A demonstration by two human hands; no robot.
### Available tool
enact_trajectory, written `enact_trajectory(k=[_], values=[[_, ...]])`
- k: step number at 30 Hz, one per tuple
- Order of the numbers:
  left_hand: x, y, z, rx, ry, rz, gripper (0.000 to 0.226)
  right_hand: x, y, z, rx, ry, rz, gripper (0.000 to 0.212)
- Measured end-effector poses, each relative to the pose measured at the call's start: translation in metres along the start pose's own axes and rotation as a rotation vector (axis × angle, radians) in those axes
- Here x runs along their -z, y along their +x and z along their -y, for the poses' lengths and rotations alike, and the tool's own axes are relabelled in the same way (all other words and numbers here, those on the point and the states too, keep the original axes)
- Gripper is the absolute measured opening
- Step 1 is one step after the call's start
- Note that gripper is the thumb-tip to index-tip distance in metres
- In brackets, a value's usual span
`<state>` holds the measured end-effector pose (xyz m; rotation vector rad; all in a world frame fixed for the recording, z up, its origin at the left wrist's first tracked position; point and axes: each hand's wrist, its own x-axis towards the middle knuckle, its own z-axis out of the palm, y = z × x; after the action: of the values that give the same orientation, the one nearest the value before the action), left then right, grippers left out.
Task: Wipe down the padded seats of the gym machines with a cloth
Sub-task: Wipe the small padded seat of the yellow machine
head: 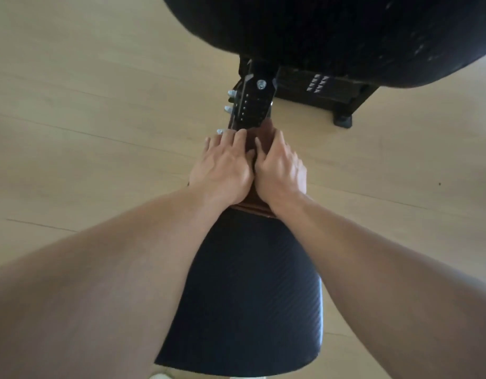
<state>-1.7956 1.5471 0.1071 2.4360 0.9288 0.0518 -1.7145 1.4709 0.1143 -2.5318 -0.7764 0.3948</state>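
Observation:
A dark padded seat with a woven texture runs from the bottom centre up to my hands. A folded brown cloth lies on the seat's far, narrow end. My left hand and my right hand lie side by side on the cloth, palms down, fingers stretched forward and pressing it flat. Most of the cloth is hidden beneath them; only its near edge and a strip between the hands show.
A black adjustment bracket with silver bolts stands just beyond my fingertips. Above it a large black back pad fills the top. A black frame foot rests on the pale wood floor.

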Motion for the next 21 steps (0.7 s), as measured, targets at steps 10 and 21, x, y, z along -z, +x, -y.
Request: enact_trajectory(k=[10, 21], values=[[0.021, -0.043, 0.015, 0.082, 0.173, 0.043, 0.034, -0.003, -0.046, -0.003, 0.037, -0.086, 0.152, 0.073], [0.063, -0.165, 0.056, 0.216, 0.023, -0.014, 0.040, -0.015, -0.128, 0.033, 0.274, -0.348, 0.290, 0.076]])
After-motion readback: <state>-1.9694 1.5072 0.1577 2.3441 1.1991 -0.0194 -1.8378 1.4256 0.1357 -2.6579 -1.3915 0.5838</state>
